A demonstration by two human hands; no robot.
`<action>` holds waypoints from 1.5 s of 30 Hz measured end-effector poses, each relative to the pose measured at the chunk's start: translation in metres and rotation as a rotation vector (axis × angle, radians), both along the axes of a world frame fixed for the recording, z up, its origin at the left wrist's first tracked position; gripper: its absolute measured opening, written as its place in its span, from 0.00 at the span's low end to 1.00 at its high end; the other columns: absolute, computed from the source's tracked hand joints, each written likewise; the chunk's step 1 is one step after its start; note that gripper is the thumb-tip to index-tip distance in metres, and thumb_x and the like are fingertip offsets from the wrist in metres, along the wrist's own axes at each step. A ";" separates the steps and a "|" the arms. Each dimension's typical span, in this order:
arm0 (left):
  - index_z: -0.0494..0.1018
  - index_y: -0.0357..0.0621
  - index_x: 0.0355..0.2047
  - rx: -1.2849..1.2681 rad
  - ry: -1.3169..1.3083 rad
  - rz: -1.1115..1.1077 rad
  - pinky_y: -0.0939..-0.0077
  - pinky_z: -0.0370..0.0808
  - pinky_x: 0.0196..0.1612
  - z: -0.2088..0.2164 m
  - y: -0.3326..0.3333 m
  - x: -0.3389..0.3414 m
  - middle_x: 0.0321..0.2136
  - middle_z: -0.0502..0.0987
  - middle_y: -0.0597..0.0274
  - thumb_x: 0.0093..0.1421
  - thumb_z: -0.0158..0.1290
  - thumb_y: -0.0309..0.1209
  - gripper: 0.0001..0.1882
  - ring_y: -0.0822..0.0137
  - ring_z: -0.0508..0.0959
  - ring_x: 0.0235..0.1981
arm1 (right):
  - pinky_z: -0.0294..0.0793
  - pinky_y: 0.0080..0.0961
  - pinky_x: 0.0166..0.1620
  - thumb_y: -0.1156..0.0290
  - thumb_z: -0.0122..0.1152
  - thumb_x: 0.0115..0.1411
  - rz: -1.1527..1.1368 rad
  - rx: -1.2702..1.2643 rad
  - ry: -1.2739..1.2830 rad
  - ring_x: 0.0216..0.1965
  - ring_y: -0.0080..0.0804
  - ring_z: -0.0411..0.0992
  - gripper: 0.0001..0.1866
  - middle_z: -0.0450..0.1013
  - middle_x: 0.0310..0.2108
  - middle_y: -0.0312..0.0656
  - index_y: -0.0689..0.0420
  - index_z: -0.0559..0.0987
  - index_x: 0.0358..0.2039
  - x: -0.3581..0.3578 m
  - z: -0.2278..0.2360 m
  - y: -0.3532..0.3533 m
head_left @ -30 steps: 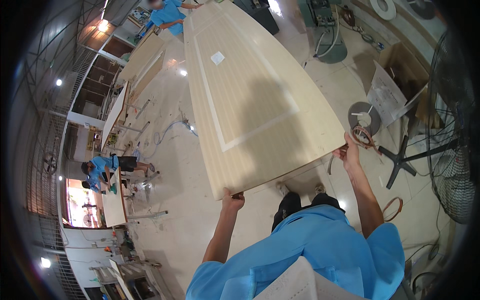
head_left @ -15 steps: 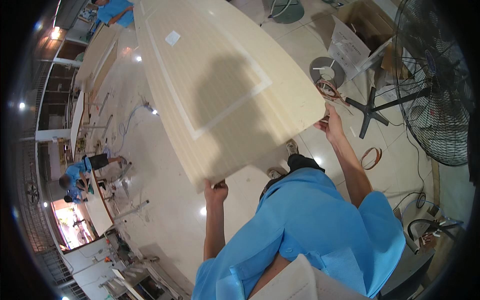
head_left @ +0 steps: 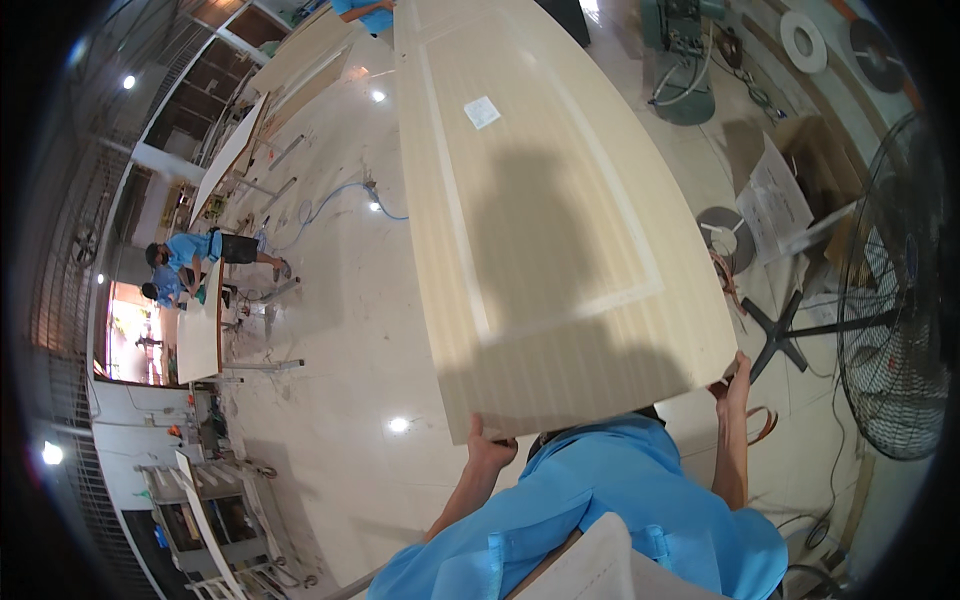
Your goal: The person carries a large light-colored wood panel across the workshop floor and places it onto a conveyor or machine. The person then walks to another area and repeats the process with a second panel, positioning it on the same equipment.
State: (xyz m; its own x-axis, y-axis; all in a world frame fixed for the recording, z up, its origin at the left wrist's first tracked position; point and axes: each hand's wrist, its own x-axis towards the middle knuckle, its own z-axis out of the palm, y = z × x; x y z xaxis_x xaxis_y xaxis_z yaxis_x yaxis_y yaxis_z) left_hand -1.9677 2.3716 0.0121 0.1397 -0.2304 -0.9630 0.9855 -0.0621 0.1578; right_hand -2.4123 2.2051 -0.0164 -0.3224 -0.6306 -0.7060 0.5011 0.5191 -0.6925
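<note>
A long, pale wood-grain door panel (head_left: 560, 250) stretches away in front of me, with lighter strips forming a rectangle on its face and a small white label (head_left: 481, 113) stuck on it. My left hand (head_left: 490, 450) is closed on the panel's near left corner, its thumb on top and the fingers partly hidden beneath. At the near right corner my right hand (head_left: 735, 385) grips the edge, fingers mostly under it. Off the floor at my waist, the panel carries my shadow. Another person in a blue shirt (head_left: 368, 14) is beside its far end, hands not clearly visible.
A black standing fan (head_left: 890, 310) and an opened cardboard box (head_left: 780, 200) stand to the right, near a grey reel (head_left: 725, 240) and a green machine (head_left: 685, 70). On the left, people in blue work at a white table (head_left: 200, 320); a wheeled rack (head_left: 215, 520) stands nearer. A blue hose (head_left: 325, 205) crosses the floor.
The panel and both my hands now sit farther right and lower in the view, and the panel's near edge covers my feet. Surroundings have shifted too, as my view turned. Both hands keep their grip.
</note>
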 end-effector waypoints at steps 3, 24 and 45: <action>0.71 0.58 0.45 0.072 -0.071 -0.010 0.74 0.66 0.28 -0.001 0.024 -0.014 0.37 0.76 0.72 0.61 0.46 0.60 0.24 0.67 0.74 0.35 | 0.73 0.37 0.38 0.41 0.52 0.56 0.042 0.030 0.030 0.42 0.38 0.72 0.34 0.70 0.47 0.45 0.54 0.69 0.53 -0.006 -0.014 0.020; 0.69 0.52 0.47 -0.105 -0.216 0.245 0.54 0.72 0.48 -0.066 0.069 0.109 0.40 0.75 0.63 0.60 0.41 0.65 0.32 0.62 0.74 0.46 | 0.74 0.23 0.26 0.51 0.62 0.58 0.197 -0.263 0.030 0.24 0.25 0.72 0.20 0.72 0.27 0.37 0.54 0.70 0.35 0.150 0.059 0.048; 0.69 0.46 0.34 -0.033 0.582 -0.062 0.70 0.75 0.31 -0.135 -0.305 0.248 0.31 0.73 0.61 0.62 0.43 0.41 0.12 0.68 0.75 0.30 | 0.72 0.33 0.26 0.62 0.70 0.40 0.509 -0.954 0.952 0.22 0.40 0.72 0.18 0.69 0.23 0.42 0.56 0.71 0.24 0.537 0.128 -0.145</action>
State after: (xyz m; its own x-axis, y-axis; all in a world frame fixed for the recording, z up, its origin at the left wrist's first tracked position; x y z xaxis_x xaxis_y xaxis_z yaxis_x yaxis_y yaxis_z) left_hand -1.7199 2.0662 -0.1232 -0.4248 -0.2527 -0.8693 0.9052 -0.1263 -0.4057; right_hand -1.8748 2.0596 0.1116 -0.0223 -0.9187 0.3943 -0.4357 -0.3460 -0.8309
